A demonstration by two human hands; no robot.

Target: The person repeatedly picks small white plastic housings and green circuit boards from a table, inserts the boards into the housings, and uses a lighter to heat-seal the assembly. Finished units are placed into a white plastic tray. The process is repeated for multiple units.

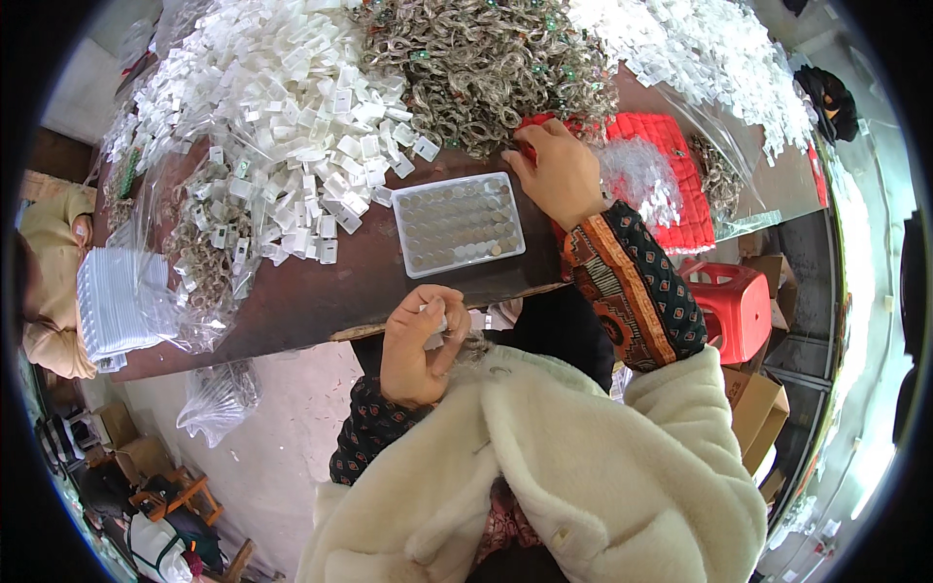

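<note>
My left hand (413,355) is closed near the table's front edge, its fingers round a small white plastic piece (436,325). My right hand (562,173) reaches to the edge of a heap of looped, clear-coated cables (476,68). Its thumb and forefinger stand apart with red cloth showing between them; nothing can be seen held there. A translucent plastic tray (397,228) lies between my hands, holding rows of small round silvery discs. Left of it spreads a large heap of small white plastic housings (282,117).
A red quilted cloth (680,185) bears crumpled clear plastic (637,180) at right. More white pieces (709,58) are heaped at the far right. A stack of pale trays (121,296) stands at left, near another person's sleeve (53,243). A red stool (734,306) stands right of me.
</note>
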